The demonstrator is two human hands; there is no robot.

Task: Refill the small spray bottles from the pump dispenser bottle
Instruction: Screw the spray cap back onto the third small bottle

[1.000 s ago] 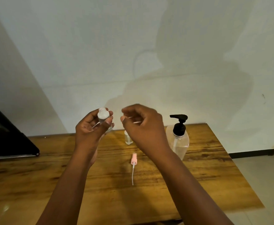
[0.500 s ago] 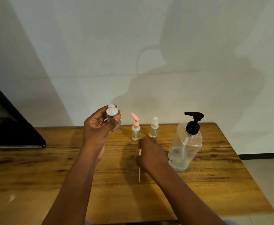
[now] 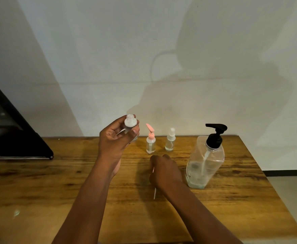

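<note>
The left hand (image 3: 117, 138) is raised a little left of the centre of the frame. Its fingers and thumb are curled around a small clear bottle (image 3: 130, 123), which it holds upright with the open neck on top; no cap is on it.

The right hand (image 3: 164, 170) is lower, near the centre, with its back to the camera and lying on the wooden table (image 3: 38, 191). The fingers are bent down over something on the table top. A thin white tube (image 3: 154, 193) comes out from under the hand toward the lower edge of the frame. I cannot tell if the fingers really pinch it or only lie on it.

Just above the right hand two small spray bottles stand upright, near the back edge of the table. The left one has a pink spray head (image 3: 150, 143), the right one a clear cap (image 3: 170, 141). They stand near each other, not touching.

At the right of the hand stands the big pump dispenser bottle (image 3: 205, 166), clear with a black pump, close to the hand. It has only little liquid at the bottom.

At the left edge of the frame a dark flat object (image 3: 12, 138) lies on the table. Behind all is a pale wall (image 3: 109, 50).
</note>
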